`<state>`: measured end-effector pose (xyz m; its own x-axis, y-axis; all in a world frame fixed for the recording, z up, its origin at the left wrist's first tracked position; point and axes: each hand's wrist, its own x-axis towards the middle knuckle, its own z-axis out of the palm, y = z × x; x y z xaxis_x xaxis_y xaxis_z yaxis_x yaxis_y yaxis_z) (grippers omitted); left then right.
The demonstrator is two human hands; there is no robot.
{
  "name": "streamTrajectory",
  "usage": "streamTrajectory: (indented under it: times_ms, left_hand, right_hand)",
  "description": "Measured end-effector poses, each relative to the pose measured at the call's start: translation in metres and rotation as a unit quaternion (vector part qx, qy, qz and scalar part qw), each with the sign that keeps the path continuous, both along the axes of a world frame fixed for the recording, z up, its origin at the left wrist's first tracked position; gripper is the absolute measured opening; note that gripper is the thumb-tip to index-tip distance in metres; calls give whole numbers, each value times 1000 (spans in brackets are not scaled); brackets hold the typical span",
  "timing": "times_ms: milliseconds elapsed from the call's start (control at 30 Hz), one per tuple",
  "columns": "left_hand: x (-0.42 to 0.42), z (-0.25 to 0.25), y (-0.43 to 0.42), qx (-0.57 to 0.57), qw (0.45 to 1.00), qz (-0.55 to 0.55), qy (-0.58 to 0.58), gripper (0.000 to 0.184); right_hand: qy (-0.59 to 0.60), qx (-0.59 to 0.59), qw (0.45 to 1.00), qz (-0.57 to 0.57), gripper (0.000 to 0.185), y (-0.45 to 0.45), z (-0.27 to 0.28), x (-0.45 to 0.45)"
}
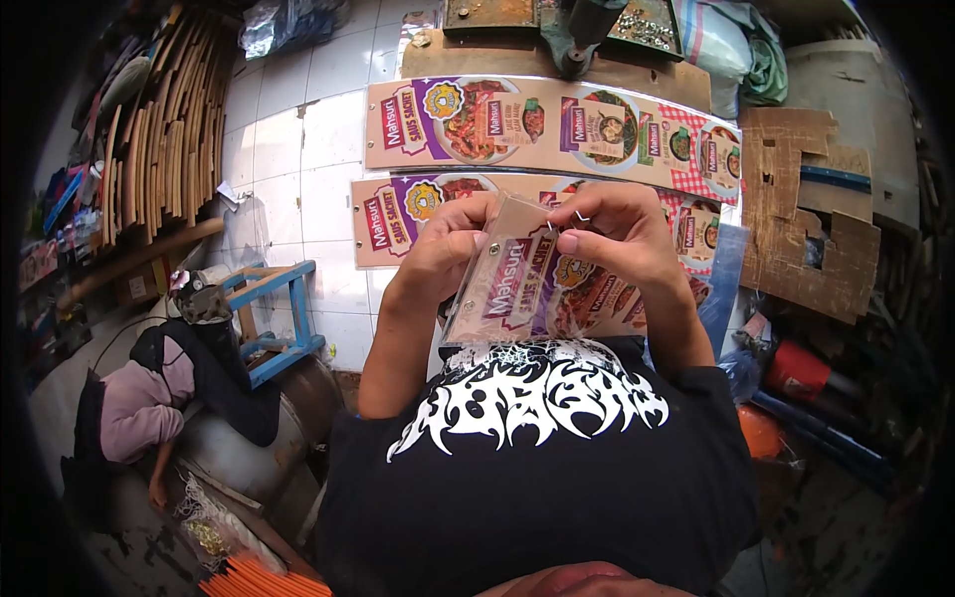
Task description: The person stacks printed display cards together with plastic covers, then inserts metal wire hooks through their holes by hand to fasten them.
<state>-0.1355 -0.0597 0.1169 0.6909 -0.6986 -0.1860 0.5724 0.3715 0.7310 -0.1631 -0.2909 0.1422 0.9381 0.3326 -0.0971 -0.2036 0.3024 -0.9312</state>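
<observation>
A glossy printed sign (512,289) with "Mahsuri Saus Sachet" lettering is held up in front of my chest, tilted, with metal eyelets along its short side. My left hand (448,242) grips its upper left edge between thumb and fingers. At the top edge, the thumb and forefinger of my right hand (632,231) pinch a small, thin, shiny piece (551,225), maybe wire; its exact kind is too small to make out. Behind my hands, a similar sign (383,221) lies on the white tiles, partly covered by them.
Another long sign (398,149) lies farther off, below a metal hand press (587,40) and a tray of small metal parts (645,28). Cardboard pieces (811,214) are at right, stacked cardboard (164,129) at left. A blue stool frame (288,318) and a seated person (149,398) are at lower left.
</observation>
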Motion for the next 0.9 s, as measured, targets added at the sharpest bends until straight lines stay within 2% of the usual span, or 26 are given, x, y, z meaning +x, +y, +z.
streamTrajectory:
  times_ms: [67,200,300,500,600,667,767,867,900]
  left_hand:
    - [-7,9,-10,-45,994,32,97,37]
    - [-17,15,-20,-61,987,68,135,39]
    - [-22,-2,-18,-79,987,96,101,34]
    - [-22,-1,-18,-58,988,122,80,26]
    - [-21,-20,-7,-39,991,121,28,22]
    - [-22,-25,-4,37,985,162,-37,14]
    - [-26,-7,3,39,977,202,-59,11]
    - [-26,10,10,49,971,217,-86,16]
    - [-26,12,15,50,975,198,-92,24]
  right_hand:
    - [6,4,1000,1,23,0,0,0]
    - [14,11,1000,4,22,1,0,1]
    - [10,12,1000,4,22,1,-2,1]
    - [11,0,1000,0,22,2,-1,1]
    - [11,3,1000,4,23,1,-3,1]
    - [13,6,1000,11,23,1,-3,1]
    - [4,8,1000,-5,20,4,-2,1]
    - [3,-6,1000,-6,21,4,-1,1]
    - [0,-5,1000,-6,21,4,-2,1]
